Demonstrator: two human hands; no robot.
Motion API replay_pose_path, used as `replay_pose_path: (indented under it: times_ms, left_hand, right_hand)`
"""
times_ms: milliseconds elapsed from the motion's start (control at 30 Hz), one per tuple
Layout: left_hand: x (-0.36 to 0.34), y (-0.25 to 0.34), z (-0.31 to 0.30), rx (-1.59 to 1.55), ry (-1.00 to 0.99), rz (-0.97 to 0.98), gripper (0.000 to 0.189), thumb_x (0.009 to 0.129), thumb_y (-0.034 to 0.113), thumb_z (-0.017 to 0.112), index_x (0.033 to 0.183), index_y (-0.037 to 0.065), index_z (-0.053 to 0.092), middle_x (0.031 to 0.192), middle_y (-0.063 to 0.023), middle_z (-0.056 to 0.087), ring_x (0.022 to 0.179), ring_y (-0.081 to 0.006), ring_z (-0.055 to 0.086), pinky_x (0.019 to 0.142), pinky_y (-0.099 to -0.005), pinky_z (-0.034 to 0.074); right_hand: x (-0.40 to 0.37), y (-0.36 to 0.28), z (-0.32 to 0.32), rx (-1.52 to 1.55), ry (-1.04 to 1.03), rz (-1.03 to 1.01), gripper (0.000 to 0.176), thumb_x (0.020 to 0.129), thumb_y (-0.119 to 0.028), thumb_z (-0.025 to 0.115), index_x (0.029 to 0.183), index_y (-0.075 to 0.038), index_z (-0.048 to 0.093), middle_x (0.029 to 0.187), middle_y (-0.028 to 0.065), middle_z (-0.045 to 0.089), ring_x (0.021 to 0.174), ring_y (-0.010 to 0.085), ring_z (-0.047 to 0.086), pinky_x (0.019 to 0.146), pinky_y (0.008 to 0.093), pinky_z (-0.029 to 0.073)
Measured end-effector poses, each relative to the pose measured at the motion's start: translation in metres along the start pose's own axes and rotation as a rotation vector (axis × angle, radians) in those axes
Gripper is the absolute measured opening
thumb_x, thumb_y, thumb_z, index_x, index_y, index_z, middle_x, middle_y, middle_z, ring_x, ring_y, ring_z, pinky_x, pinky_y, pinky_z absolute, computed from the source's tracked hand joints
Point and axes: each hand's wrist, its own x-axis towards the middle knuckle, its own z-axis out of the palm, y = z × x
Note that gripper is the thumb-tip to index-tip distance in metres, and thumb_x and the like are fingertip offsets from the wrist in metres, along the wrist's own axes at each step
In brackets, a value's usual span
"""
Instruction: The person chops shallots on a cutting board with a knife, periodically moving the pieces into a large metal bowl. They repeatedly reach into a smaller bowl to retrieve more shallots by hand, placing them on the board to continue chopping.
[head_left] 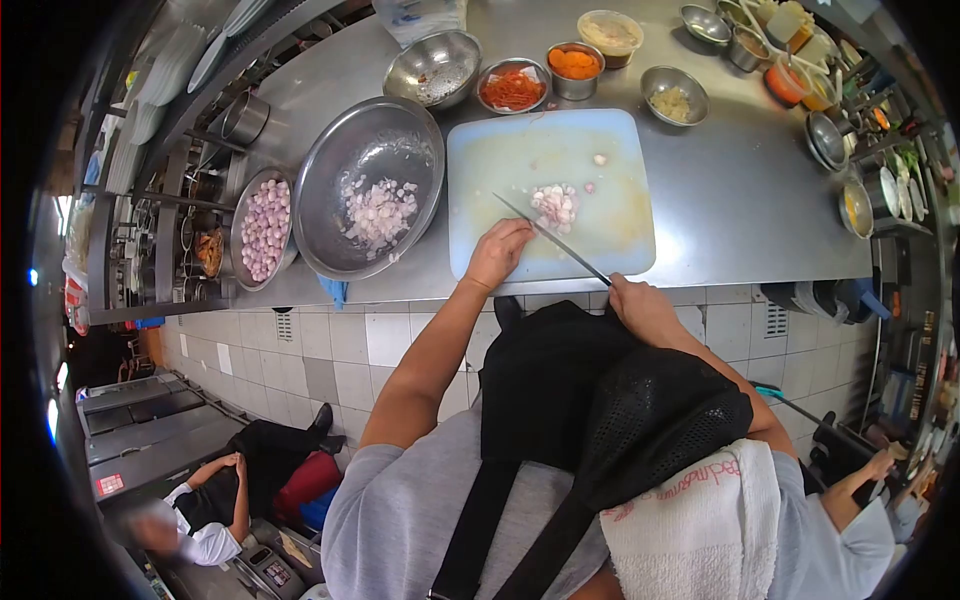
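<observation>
On the white cutting board (490, 160) lies a small pile of sliced shallots (556, 205), with a few loose pieces above it. My right hand (640, 305) is wrapped round the handle of a knife (575, 256), whose blade slants up and left across the board beside the pile. My left hand (505, 245) is closed at the board's lower part, near the blade; what its fingers hold, if anything, is hidden. A large metal bowl (330, 150) left of the board holds sliced shallots. Whole peeled shallots (266, 225) fill another bowl at the far left.
Behind the board stand bowls of red strips (512, 88), orange food (574, 64) and a pale yellow food (672, 103). More containers stand at the right end of the steel counter (740, 170). One person (215, 510) sits at lower left; another (850, 510) is at lower right.
</observation>
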Motion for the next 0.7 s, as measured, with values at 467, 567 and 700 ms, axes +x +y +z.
replay_pose_path:
  times_ms: [467,567,700]
  left_hand:
    - [0.000,0.004,0.001,0.007,0.029,-0.009,0.012,0.088,-0.002,0.076,0.099,0.004,0.075,0.111,-0.0085,0.075,0.100,-0.0311,0.072,0.086,-0.0406,0.061]
    - [0.003,0.007,0.001,0.004,0.051,-0.024,0.012,0.088,-0.002,0.076,0.098,0.003,0.074,0.110,-0.0098,0.074,0.101,-0.0319,0.072,0.087,-0.0405,0.061]
    - [0.010,0.013,-0.001,-0.031,0.002,-0.088,0.012,0.088,-0.002,0.075,0.099,0.003,0.074,0.112,-0.0125,0.073,0.099,-0.0335,0.072,0.086,-0.0409,0.060]
  right_hand:
    - [0.003,0.011,0.005,0.034,-0.045,0.018,0.024,0.107,-0.025,0.054,0.111,-0.002,0.059,0.084,0.0279,0.072,0.083,0.0500,0.071,0.076,0.0625,0.055]
    - [0.009,0.021,-0.001,0.105,-0.065,0.024,0.025,0.108,-0.026,0.053,0.109,-0.002,0.060,0.086,0.0289,0.072,0.086,0.0521,0.070,0.078,0.0631,0.054]
    - [0.008,0.029,-0.002,0.193,-0.075,0.095,0.027,0.109,-0.028,0.052,0.107,-0.002,0.061,0.090,0.0302,0.071,0.090,0.0538,0.068,0.081,0.0636,0.052]
